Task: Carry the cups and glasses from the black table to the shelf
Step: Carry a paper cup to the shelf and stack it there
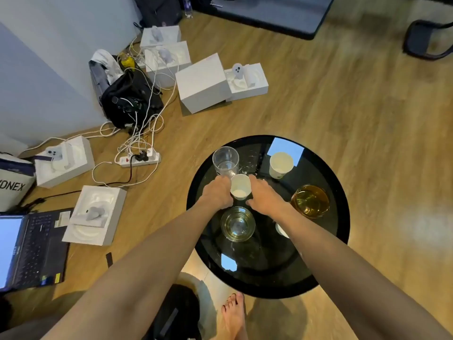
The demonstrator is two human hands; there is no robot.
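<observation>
On the round black desk (pixel 326 261), the left grip (pixel 217 193) and right grip (pixel 263 197) close on either side of a small white cup (pixel 240 187) at its centre; a tall clear glass (pixel 225 161) stands just beyond; an amber glass (pixel 310 201) sits right.

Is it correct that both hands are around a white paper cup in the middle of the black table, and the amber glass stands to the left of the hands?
Not quite. In the head view, the left hand and right hand do flank the white paper cup on the black table, but the amber glass stands to the right of the hands, not the left.
</observation>
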